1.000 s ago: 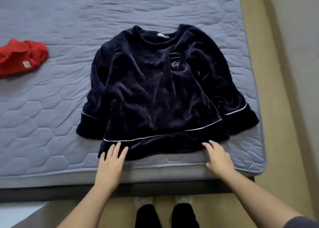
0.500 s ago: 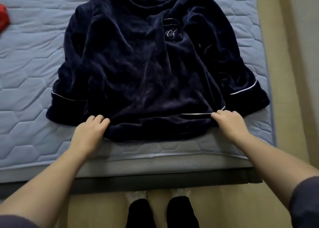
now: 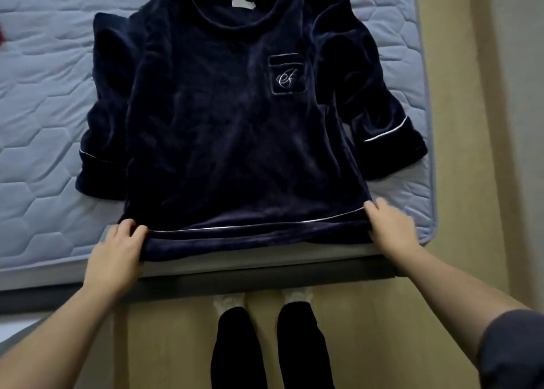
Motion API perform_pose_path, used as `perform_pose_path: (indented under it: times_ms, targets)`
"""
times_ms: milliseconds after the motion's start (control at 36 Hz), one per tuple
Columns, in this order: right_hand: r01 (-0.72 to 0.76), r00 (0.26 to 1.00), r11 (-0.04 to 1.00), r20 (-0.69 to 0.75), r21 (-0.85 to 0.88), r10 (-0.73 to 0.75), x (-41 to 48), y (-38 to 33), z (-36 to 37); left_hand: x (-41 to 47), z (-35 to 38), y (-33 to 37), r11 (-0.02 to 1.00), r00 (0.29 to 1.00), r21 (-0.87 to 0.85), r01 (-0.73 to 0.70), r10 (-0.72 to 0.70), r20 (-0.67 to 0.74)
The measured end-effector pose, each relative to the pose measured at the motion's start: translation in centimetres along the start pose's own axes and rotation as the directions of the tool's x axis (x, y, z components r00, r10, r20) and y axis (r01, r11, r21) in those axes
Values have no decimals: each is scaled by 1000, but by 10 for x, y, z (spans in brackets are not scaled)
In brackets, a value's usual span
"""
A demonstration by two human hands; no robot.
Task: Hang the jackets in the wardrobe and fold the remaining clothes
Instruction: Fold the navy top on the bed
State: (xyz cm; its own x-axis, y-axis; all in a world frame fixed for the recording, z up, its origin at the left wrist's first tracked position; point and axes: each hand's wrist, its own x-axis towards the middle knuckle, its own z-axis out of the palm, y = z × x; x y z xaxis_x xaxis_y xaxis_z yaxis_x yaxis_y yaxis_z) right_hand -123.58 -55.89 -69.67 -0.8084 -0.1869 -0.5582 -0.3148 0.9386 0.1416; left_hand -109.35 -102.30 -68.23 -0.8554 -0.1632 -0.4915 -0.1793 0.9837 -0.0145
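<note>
As seen from the head camera, one garment lies front-up on the bed: a navy velour top (image 3: 229, 129), plush, with a soft sheen and shallow creases.

- Shape: round ribbed neckline, boxy body, two long sleeves with deep turned cuffs.
- Trim: thin white piping across the hem band and around each cuff.
- Detail: a square chest pocket (image 3: 287, 75) with a pale embroidered script monogram, and a small pale label (image 3: 243, 4) inside the neck.
- Orientation: the long axis runs from near to far. The neckline points away from the person, and the hem lies at the near edge of the mattress (image 3: 44, 123), just overhanging it. The sleeves lie down either side of the body, cuffs toward the person.
- Support: pale grey-blue quilted mattress cover stitched in hexagons, on a dark bed frame (image 3: 265, 279).
- Left hand (image 3: 114, 256): fingers curled over the left hem corner, gripping the fabric.
- Right hand (image 3: 391, 229): fingers closed on the right hem corner, gripping it likewise.
- Below: tan floor (image 3: 382, 329), dark trouser legs and pale socks (image 3: 229, 301).
</note>
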Motion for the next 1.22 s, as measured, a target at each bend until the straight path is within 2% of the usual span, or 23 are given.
perform_pose_path:
  times_ms: [28,56,111,194,250,278,333,389,444,556,583,667,694,722,750,806,833,889,944,1000,1056,1111,1222]
  targets:
    - [-166,985,974,-27,152,172,1,5,5,-1,6,-1,994,997,-81,79,-78,21]
    - [-327,938,886,-5,330,348,1,8,10,-2,11,-1,974,990,-178,139,-133,46]
    - [-489,831,586,143,646,537,4,12,20,-4,20,1,893,978,-400,206,-204,47]
    - [-507,769,86,405,858,495,7,3,32,-3,32,4,701,957,-662,264,-278,86]
    - [-501,749,-159,518,851,414,6,-6,37,-1,38,6,576,928,-753,319,-351,125]
    - [-496,740,-239,550,835,387,5,-10,39,1,40,7,475,904,-811,340,-402,144]
    - [-488,732,-319,580,812,358,3,-17,40,4,38,11,131,834,-935,330,-505,223]
    - [-468,739,-348,575,813,351,1,-19,40,5,35,14,-188,759,-941,281,-556,338]
    - [-454,744,-342,561,823,363,1,-20,39,3,33,13,-351,734,-899,263,-531,422]
    - [-455,754,-255,521,853,400,-2,-16,35,-9,33,9,-659,728,-724,206,-391,563]
    - [-463,762,-233,519,855,387,-3,-13,35,-12,34,9,-700,705,-689,189,-391,591]
    - [-515,774,-159,537,842,335,-11,-6,33,-20,37,9,-668,638,-725,166,-488,596]
    - [-528,776,-101,527,843,346,-14,-2,31,-23,38,8,-622,618,-766,163,-541,571]
    - [-529,784,5,487,848,386,-18,4,29,-28,37,8,-567,581,-805,175,-600,550]
    - [-528,789,151,416,836,453,-23,10,26,-34,36,5,-467,522,-855,225,-684,510]
    - [-540,779,375,279,754,561,-33,25,17,-46,32,-2,-137,436,-899,415,-837,329]
    - [-542,782,446,234,712,578,-38,31,12,-50,30,-5,18,444,-865,502,-863,240]
    - [-552,802,558,212,620,558,-43,38,9,-54,26,-7,243,517,-727,642,-838,177]
    - [-577,813,638,282,510,509,-45,39,8,-54,24,-8,415,602,-553,722,-770,209]
    - [-570,808,737,411,363,422,-47,36,8,-54,24,-7,550,659,-367,750,-674,334]
    - [-548,768,808,514,217,382,-51,31,4,-56,23,-5,639,647,-216,738,-581,493]
    - [-528,756,833,538,166,372,-55,24,-3,-58,18,-3,661,611,-164,732,-531,588]
    - [-431,821,890,475,151,317,-54,-5,-36,-59,-9,-3,646,618,-214,733,-500,606]
